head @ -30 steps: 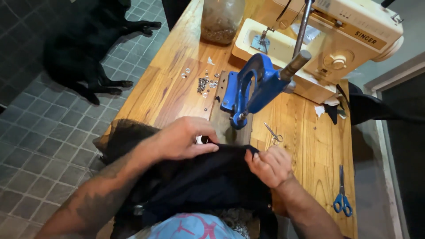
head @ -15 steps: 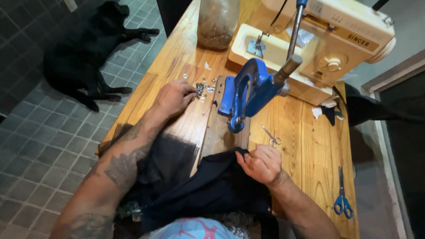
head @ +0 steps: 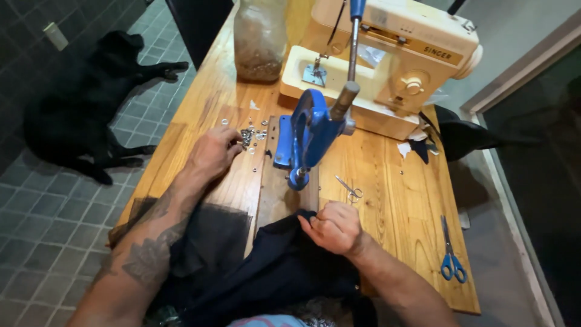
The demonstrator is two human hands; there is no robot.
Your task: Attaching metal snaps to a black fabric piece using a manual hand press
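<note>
Dark fabric [head: 272,266] edge toward blue press [head: 308,136], right hand [head: 336,227] pinching it, left hand [head: 212,151] fingering metal snaps [head: 248,136]

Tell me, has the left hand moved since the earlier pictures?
Yes. The left hand went from the dark fabric forward to the small metal pieces, left of the blue press.

The blue hand press [head: 308,136] stands mid-table, its lever slanting up over the sewing machine [head: 387,66] behind it. Left of the press, loose metal eyelets [head: 248,136] litter the wood. Right of it lies bare board (only small snips [head: 349,189] intrude), with blue-handled scissors [head: 451,254] farther right.
</note>
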